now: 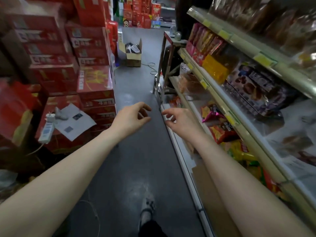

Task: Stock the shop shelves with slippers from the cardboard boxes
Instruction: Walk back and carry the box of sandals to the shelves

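Note:
An open cardboard box [133, 59] stands on the aisle floor far ahead, with grey and white slippers [132, 47] lying in its top. Both my arms reach forward over the aisle. My left hand [132, 117] hovers in mid-air with curled, parted fingers and holds nothing. My right hand [179, 120] is level with it, near the edge of the bottom shelf [174, 134], fingers loosely spread and empty. The box is well beyond both hands.
Shop shelves [222, 98] full of snack packets line the right. Stacked red cartons [71, 53] wall the left, with a power strip [46, 129] and papers on one. A metal stepladder [162, 65] stands beside the shelving. My foot [147, 209] is on the grey floor.

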Motion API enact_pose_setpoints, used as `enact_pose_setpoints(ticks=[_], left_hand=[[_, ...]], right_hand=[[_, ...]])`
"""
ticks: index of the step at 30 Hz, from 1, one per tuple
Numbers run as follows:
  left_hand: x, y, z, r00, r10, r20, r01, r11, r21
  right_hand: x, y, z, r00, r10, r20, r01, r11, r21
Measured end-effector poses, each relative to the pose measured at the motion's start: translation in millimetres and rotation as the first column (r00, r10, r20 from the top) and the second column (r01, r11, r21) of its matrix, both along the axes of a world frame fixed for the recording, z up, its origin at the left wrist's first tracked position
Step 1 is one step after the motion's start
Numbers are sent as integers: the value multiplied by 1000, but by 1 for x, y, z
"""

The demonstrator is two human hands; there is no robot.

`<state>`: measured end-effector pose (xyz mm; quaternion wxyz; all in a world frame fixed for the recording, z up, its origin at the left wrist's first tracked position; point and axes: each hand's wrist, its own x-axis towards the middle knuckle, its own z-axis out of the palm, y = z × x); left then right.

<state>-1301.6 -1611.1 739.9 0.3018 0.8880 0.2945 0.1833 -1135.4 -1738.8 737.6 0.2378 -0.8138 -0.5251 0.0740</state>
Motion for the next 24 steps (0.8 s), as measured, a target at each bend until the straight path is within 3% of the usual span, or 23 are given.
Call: enact_pose_setpoints(ticks=[24], left_hand=[[395,577,6,984,169,47,-169,986,-8]], right_hand=[[398,596,33,993,99,64,-97,995,-35]])
